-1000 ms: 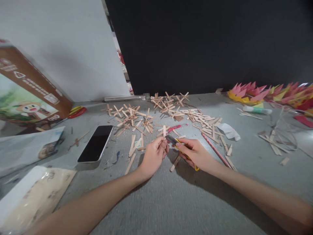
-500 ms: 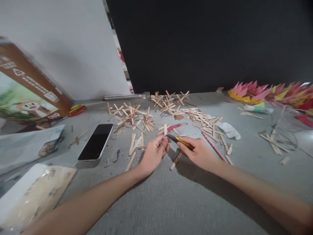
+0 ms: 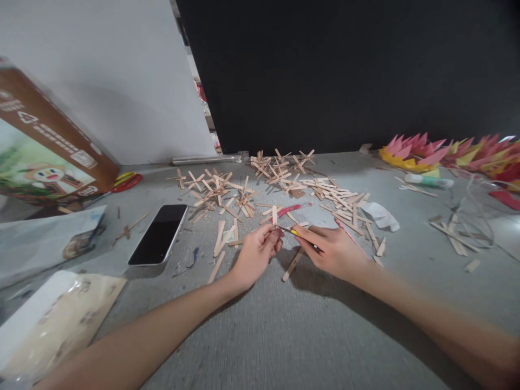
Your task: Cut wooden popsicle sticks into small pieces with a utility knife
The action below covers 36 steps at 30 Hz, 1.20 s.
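Pinched in the fingers of my left hand (image 3: 259, 253) is a wooden craft stick (image 3: 274, 215), its upper end pointing up. My right hand (image 3: 333, 249) is closed around a yellow and black utility knife (image 3: 293, 232), whose front end reaches to my left fingertips by the stick. Most of the knife's handle is hidden by my fingers. Just below, a loose craft stick (image 3: 293, 265) lies on the table between my hands. Behind them are a red strip (image 3: 290, 209) and piles of crossed sticks (image 3: 215, 189).
A phone (image 3: 159, 235) and a plastic packet (image 3: 69, 314) lie left, with a brown box (image 3: 60, 135) behind. Flat sticks (image 3: 333, 194), a crumpled tissue (image 3: 381, 215), a glue stick (image 3: 428, 181) and pink-yellow paper shapes (image 3: 418, 154) are at right. A black panel (image 3: 349, 76) stands at the back.
My right hand has turned and shifted a little, so its fingers now cover more of the knife and the knife lies flatter. My left hand keeps its place with the stick.
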Each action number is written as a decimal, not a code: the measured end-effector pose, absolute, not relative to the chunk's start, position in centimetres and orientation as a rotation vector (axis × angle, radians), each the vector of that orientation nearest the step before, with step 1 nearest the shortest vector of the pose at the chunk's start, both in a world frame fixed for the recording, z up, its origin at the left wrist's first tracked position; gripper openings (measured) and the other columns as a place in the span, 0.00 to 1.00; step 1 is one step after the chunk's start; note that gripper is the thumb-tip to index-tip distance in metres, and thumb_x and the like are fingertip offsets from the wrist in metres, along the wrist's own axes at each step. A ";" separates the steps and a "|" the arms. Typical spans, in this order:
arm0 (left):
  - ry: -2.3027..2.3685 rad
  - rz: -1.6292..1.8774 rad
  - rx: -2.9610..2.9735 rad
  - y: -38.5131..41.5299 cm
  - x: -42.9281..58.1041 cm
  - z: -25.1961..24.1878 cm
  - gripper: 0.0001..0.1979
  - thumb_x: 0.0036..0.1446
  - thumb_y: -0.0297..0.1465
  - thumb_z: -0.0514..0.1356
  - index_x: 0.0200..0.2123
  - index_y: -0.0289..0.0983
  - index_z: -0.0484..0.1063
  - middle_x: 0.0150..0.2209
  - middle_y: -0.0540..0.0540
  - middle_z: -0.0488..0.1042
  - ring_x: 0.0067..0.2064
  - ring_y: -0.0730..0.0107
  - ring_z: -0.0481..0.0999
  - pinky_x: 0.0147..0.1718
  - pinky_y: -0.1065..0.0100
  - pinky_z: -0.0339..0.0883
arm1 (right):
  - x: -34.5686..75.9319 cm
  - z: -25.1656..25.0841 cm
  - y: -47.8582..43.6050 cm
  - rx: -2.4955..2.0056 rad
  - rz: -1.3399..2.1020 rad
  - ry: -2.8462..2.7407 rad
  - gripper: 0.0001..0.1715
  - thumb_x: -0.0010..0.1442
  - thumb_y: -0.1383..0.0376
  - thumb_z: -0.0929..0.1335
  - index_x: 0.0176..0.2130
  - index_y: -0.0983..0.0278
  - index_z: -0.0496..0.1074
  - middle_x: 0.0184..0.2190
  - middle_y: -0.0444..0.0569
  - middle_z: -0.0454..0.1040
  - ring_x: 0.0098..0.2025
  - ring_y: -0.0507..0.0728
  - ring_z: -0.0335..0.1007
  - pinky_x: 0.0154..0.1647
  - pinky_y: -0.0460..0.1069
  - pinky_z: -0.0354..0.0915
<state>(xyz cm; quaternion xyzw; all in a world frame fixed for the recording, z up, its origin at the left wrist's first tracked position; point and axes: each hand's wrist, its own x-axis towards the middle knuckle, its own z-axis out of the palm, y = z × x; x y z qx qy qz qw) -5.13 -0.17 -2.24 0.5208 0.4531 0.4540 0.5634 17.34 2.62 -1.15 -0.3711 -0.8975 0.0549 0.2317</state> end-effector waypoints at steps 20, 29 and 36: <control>1.342 0.954 1.687 -1.1 -4.6 -1.3 0.14 0.71 0.35 0.53 0.31 0.39 0.68 0.23 0.53 0.70 0.25 0.72 0.67 0.29 0.70 0.59 | 14.4 -1.3 1.6 -1.188 0.427 -1.982 0.14 0.71 0.52 0.69 0.48 0.59 0.75 0.41 0.51 0.83 0.42 0.62 0.80 0.42 0.53 0.68; 1.408 0.812 1.800 -1.5 -4.2 -2.3 0.10 0.72 0.34 0.53 0.39 0.40 0.71 0.29 0.49 0.75 0.29 0.68 0.72 0.32 0.68 0.62 | 12.9 -1.5 0.6 -1.271 0.829 -1.774 0.17 0.70 0.51 0.69 0.35 0.60 0.76 0.30 0.45 0.79 0.32 0.58 0.74 0.34 0.49 0.63; 1.418 0.774 1.790 -1.6 -4.1 -1.6 0.11 0.73 0.36 0.52 0.36 0.41 0.67 0.27 0.49 0.75 0.29 0.67 0.74 0.32 0.68 0.61 | 12.8 -1.7 0.2 -1.265 0.856 -1.737 0.17 0.70 0.51 0.69 0.35 0.60 0.75 0.33 0.47 0.81 0.35 0.59 0.76 0.36 0.50 0.64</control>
